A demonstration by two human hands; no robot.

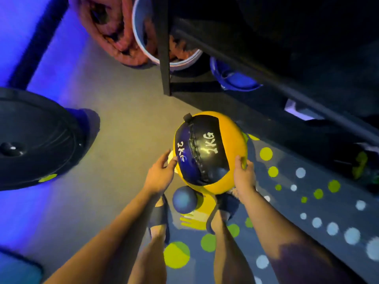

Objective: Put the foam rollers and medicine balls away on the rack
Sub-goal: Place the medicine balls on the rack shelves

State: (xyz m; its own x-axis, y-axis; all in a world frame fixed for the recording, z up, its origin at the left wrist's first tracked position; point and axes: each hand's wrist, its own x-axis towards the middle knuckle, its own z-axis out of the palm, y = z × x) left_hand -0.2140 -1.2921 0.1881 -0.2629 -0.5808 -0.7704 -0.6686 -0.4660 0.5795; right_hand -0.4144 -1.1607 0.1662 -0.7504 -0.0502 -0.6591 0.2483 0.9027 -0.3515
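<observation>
The ball (pixel 211 152) hangs above the floor (pixel 114 124) near the rack (pixel 164 48), the left grip (pixel 160 175) pressing its side with nearly straight fingers, the right grip (pixel 244 175) curled round its edge.

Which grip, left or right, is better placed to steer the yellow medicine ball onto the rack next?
Right, probably. The right grip curls round the medicine ball on the side facing the rack; the left grip only touches the far side with straight fingers.

The medicine ball (pixel 211 152) looks like smooth, faintly glossy leatherette with a rough laced seam; beyond it the rack (pixel 164 48) is matt dark metal.
</observation>
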